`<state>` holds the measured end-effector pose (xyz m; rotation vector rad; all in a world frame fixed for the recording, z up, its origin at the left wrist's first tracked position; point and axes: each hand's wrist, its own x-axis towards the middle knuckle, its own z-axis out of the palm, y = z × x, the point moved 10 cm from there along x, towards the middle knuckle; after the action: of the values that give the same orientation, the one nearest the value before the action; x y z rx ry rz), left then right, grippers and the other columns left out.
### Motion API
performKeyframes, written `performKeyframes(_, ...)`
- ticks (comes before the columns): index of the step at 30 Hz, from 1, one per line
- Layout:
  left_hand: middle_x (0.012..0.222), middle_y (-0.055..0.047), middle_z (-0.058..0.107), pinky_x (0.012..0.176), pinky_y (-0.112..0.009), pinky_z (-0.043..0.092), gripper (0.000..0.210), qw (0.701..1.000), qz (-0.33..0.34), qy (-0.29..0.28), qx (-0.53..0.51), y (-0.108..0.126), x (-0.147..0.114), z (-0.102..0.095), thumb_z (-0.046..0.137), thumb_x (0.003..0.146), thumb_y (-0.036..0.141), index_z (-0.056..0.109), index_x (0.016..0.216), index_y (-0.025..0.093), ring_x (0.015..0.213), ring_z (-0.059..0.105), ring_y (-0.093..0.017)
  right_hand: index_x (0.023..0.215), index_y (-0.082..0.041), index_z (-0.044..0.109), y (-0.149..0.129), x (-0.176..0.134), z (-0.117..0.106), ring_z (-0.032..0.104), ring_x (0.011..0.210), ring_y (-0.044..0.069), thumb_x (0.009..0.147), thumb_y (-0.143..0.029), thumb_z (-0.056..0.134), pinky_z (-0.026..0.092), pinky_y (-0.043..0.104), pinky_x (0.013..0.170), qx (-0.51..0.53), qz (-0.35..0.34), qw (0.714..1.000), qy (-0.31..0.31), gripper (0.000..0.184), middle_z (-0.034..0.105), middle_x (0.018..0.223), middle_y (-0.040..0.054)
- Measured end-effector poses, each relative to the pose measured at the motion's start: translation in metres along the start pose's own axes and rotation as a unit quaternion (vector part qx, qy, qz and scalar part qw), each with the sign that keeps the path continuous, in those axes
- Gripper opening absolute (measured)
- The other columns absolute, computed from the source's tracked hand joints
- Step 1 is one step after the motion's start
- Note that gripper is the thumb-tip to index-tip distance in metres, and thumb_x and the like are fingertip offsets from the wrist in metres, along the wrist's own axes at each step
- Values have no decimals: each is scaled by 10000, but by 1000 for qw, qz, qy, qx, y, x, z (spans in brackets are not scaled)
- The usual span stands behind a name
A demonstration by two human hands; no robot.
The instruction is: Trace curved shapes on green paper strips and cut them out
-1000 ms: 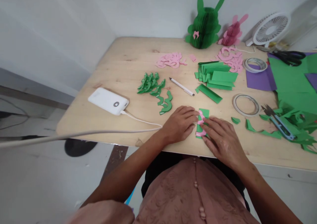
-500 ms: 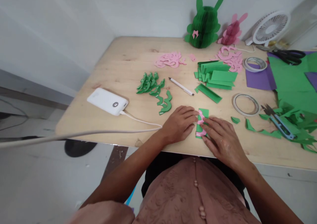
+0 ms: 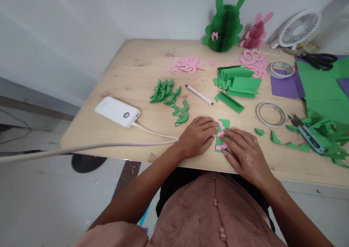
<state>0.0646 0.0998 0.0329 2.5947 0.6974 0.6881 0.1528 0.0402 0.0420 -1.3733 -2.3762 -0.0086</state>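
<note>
A small green paper strip (image 3: pixel 225 123) lies near the front edge of the table, with a wavy pink paper cut-out (image 3: pixel 221 146) on top of it. From the left, my left hand (image 3: pixel 198 137) holds the two pieces at their edge, its fingers bent and close together. My right hand (image 3: pixel 244 152) presses the cut-out from the right with its fingertips, the thumb at the lower end. Part of the cut-out is hidden under my fingers.
Green cut-outs (image 3: pixel 181 116), a white pen (image 3: pixel 199 94), folded green strips (image 3: pixel 247 84) and pink cut-outs (image 3: pixel 187 65) lie beyond my hands. A tape roll (image 3: pixel 271 125), thread snippers (image 3: pixel 309 138) and green scraps are at right. A power bank (image 3: pixel 117 111) with its cable lies left.
My hands and the paper pieces stay in place. Only the camera view has shifted very slightly.
</note>
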Motion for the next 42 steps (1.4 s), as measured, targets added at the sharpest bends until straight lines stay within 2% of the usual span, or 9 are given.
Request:
performKeyframes(14, 1299, -94, 639, 1115, -466, 368, 230, 1000, 0, 0, -10, -1, -1, 0, 534, 877, 211, 626, 1082, 162, 1265, 513, -258, 1243, -133, 615, -1, 2, -2, 527, 1246, 323, 940, -250, 575, 429, 487, 997, 2, 1, 1000, 4, 327, 651, 1291, 137)
performKeyframes(42, 1313, -90, 632, 1119, -460, 357, 226, 1000, 1, -13, 4, 0, -1, 1, 523, 894, 222, 637, 1081, 165, 1273, 503, -260, 1253, -147, 613, 0, 1, -1, 533, 1249, 323, 932, -248, 582, 434, 497, 992, 6, 3, 1000, 5, 338, 650, 1300, 140)
